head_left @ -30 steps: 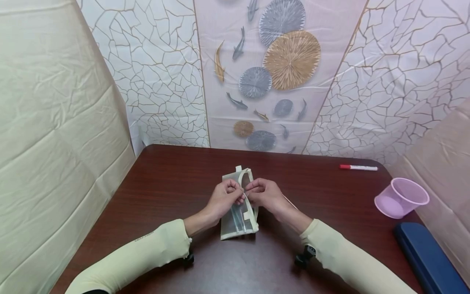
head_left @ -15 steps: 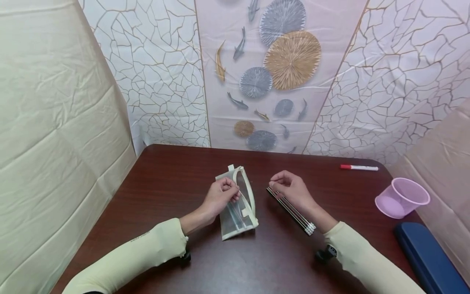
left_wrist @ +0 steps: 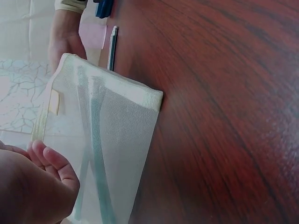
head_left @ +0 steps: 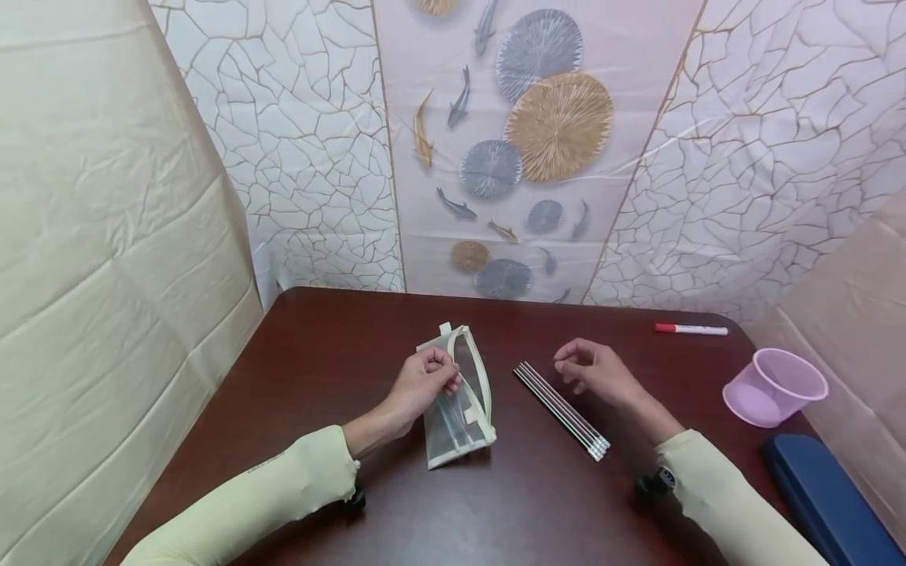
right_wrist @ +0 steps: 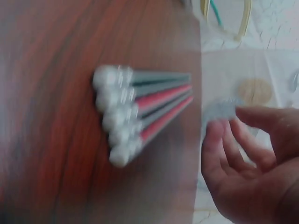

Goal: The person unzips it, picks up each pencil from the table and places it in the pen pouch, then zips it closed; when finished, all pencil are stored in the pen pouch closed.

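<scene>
My left hand (head_left: 428, 381) pinches the pale rim of a see-through mesh zip pouch (head_left: 444, 436), whose mouth gapes toward the right. In the left wrist view, long greenish shapes show through the mesh (left_wrist: 126, 135); what they are is unclear. To the right of the pouch, several pencils (head_left: 562, 413) lie side by side on the table, their white eraser ends toward me. Dark and red barrels show on the pencils (right_wrist: 161, 95) in the right wrist view, somewhat blurred. My right hand (head_left: 598, 373) hovers just right of them, fingers loosely bent, holding nothing.
On the dark wooden table (head_left: 340, 346), a red-capped white marker (head_left: 690, 329) lies at the back right. A pink cup (head_left: 771, 387) stands at the right edge, with a long blue case (head_left: 831, 495) in front of it. Cloth hangs behind and on both sides.
My right hand has left the pouch and moved right, past the pencils, which its arm had mostly covered. My left hand keeps its pinch; the pouch has turned slightly and its mouth is wider.
</scene>
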`<action>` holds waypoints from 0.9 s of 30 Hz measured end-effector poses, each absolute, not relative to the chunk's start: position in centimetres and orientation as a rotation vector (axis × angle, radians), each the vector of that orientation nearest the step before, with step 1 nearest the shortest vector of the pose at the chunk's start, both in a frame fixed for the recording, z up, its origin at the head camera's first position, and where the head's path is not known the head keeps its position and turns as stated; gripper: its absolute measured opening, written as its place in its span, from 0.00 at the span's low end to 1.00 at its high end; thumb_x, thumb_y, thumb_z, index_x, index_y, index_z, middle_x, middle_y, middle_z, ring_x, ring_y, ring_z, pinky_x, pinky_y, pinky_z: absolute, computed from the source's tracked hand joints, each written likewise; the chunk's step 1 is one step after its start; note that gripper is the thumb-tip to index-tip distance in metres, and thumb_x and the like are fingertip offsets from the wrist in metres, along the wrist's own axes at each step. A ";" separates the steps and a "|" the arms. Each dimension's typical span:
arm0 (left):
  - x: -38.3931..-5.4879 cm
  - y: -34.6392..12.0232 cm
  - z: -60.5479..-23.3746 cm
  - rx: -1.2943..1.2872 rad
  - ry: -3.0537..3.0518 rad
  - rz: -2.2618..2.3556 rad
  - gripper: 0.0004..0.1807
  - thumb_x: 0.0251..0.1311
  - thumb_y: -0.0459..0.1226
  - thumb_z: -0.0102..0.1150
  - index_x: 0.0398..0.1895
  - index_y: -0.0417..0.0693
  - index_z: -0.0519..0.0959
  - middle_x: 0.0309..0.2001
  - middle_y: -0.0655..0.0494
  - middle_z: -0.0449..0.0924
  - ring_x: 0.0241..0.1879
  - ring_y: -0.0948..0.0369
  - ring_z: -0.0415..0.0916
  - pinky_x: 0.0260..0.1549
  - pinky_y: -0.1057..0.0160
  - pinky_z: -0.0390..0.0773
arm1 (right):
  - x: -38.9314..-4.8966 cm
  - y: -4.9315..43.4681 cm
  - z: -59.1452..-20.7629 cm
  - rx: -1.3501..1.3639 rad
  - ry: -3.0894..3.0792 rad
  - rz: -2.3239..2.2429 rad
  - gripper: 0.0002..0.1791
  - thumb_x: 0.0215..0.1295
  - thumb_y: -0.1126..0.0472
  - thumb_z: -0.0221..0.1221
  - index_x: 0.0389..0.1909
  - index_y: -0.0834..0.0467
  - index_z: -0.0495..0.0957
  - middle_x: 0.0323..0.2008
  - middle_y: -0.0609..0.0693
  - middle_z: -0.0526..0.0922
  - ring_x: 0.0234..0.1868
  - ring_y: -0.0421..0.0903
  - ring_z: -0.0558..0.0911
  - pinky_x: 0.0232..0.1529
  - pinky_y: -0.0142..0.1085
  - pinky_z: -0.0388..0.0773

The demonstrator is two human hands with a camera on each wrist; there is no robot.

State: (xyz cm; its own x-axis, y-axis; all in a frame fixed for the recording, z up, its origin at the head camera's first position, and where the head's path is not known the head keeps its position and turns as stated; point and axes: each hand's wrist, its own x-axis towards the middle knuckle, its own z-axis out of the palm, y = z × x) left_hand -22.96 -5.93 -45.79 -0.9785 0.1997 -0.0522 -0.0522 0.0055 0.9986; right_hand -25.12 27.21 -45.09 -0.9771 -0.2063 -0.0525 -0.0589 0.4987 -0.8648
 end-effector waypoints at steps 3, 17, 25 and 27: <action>-22.9 -6.1 -46.0 0.141 2.092 2.087 0.02 0.68 0.30 0.60 0.38 0.41 0.77 0.28 0.56 0.85 0.29 0.64 0.81 0.34 0.67 0.83 | -25.8 28.1 -45.8 -0.270 2.545 -1.373 0.16 0.73 0.63 0.64 0.56 0.67 0.80 0.39 0.64 0.86 0.36 0.51 0.84 0.33 0.42 0.88; -22.6 -6.5 -46.0 0.153 2.075 2.072 0.02 0.69 0.30 0.59 0.37 0.42 0.76 0.27 0.58 0.84 0.28 0.65 0.81 0.34 0.67 0.82 | -26.3 29.2 -47.0 -0.502 2.472 -1.162 0.15 0.70 0.65 0.67 0.55 0.61 0.83 0.33 0.58 0.83 0.35 0.47 0.81 0.29 0.36 0.78; -22.6 -6.4 -46.2 0.173 2.079 2.054 0.03 0.69 0.30 0.59 0.37 0.43 0.75 0.28 0.57 0.84 0.29 0.64 0.81 0.33 0.67 0.82 | -26.0 28.2 -46.7 -0.515 2.624 -1.032 0.14 0.66 0.69 0.67 0.51 0.61 0.83 0.32 0.54 0.84 0.31 0.44 0.79 0.30 0.34 0.77; -22.6 -6.4 -46.1 0.173 2.079 2.054 0.03 0.68 0.30 0.59 0.37 0.43 0.75 0.28 0.57 0.84 0.28 0.64 0.81 0.33 0.67 0.82 | -25.8 27.8 -46.5 -0.534 2.698 -0.959 0.13 0.63 0.69 0.67 0.49 0.59 0.83 0.33 0.52 0.85 0.32 0.43 0.79 0.32 0.34 0.76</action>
State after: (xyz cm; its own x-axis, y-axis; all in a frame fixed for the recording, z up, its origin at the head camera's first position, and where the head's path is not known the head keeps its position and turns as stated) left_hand -22.62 -6.41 -46.13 -0.9703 0.2318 -0.0690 -0.0663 0.0197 0.9976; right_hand -25.84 27.78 -46.51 -0.9075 -0.4100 -0.0911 -0.2605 0.7197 -0.6435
